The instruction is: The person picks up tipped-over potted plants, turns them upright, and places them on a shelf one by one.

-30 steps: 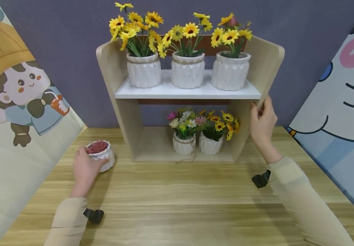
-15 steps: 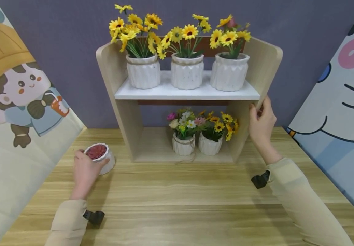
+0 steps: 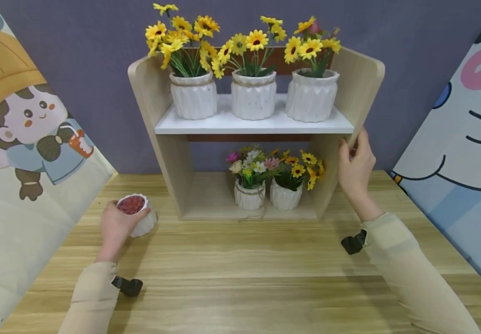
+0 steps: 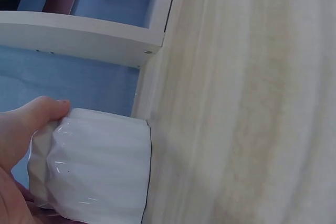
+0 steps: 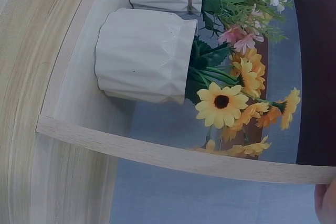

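Observation:
My left hand [image 3: 117, 225] grips a white ribbed pot [image 4: 100, 163] by its rim, thumb on the near side. A dark red succulent [image 3: 131, 204] fills the pot, which stands on the table left of the shelf. My right hand [image 3: 356, 167] holds the front edge of the right side panel of the wooden two-tier shelf [image 3: 253, 126], just below the white board. In the right wrist view only a bit of that hand's fingers [image 5: 326, 203] shows at the panel's edge.
Three white pots of yellow flowers, the middle one [image 3: 253, 99] among them, stand on the upper tier. Below, a twine-tied pot of mixed flowers [image 3: 250, 197] and a pot of yellow flowers [image 3: 286, 197] sit towards the right. Bare wooden table [image 3: 240, 269] lies in front.
The succulent pot has tipped slightly towards me since a second ago, showing more of its top. My right hand keeps its hold on the shelf.

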`<state>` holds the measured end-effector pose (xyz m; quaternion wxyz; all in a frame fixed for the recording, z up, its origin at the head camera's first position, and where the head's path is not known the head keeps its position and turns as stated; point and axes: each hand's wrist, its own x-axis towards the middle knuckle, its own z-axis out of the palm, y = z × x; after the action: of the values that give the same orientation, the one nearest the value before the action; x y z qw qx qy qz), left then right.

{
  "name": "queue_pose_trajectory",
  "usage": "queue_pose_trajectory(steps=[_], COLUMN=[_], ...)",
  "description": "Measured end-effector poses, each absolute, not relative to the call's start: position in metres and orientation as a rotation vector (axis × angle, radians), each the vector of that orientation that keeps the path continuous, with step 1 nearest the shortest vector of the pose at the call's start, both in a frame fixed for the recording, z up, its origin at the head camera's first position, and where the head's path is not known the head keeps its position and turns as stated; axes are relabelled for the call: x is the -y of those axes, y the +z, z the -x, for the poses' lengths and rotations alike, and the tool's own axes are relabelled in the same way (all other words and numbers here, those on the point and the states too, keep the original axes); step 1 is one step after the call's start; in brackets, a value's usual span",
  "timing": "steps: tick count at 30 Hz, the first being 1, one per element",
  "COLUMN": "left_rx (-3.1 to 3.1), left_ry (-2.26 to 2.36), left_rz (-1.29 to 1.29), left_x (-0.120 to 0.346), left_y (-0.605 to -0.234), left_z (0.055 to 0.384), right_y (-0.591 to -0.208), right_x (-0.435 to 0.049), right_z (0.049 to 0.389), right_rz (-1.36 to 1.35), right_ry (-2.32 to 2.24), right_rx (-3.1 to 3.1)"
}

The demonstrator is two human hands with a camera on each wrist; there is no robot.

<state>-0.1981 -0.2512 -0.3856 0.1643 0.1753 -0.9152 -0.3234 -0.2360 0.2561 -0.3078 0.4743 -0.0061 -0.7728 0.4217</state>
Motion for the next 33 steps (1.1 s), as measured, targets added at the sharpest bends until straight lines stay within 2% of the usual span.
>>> queue_pose_trajectory(steps=[13, 33], left_rx=[2.677, 2.787], left_ry=[-0.811, -0.728], left_rz=[-0.440, -0.107], left_x=[0.240, 0.192], left_y=[-0.384, -0.379], left_z=[0.181, 0.162], right_y=[-0.308, -0.306], right_x=[-0.256, -0.255], right_z=[0.235, 0.235], right_rz=[0.007, 0.015], right_ry=[1.027, 1.040], right_rx=[1.896, 1.895])
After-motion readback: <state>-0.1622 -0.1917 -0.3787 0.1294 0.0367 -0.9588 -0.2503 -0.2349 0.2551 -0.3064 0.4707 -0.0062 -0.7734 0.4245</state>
